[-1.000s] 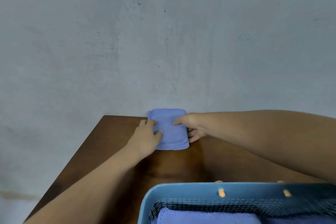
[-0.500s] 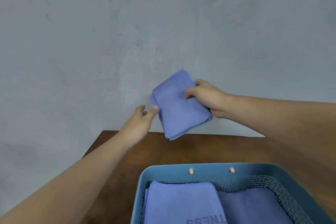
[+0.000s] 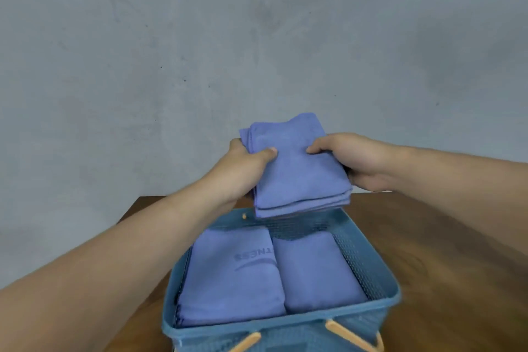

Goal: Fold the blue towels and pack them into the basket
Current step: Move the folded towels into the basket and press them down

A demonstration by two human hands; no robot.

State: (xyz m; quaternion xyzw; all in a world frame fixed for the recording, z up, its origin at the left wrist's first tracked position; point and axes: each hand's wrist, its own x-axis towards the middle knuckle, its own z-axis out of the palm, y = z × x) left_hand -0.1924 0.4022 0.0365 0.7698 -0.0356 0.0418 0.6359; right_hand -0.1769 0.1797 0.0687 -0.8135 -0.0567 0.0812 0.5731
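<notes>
A folded blue towel hangs in the air above the far end of the blue plastic basket. My left hand grips its left edge, thumb on top. Its right edge is held by my right hand, thumb on top and fingers underneath. Inside the basket lie two folded blue towels side by side: the left towel bears dark lettering, the right towel is plain.
The basket stands on a brown wooden table against a grey wall. Tan handles stick out at the basket's near rim. Bare tabletop shows on the basket's right and left.
The folded towel was lifted off the far part of the table and carried toward me, over the basket. My left hand, open half a second ago, now grips it too.
</notes>
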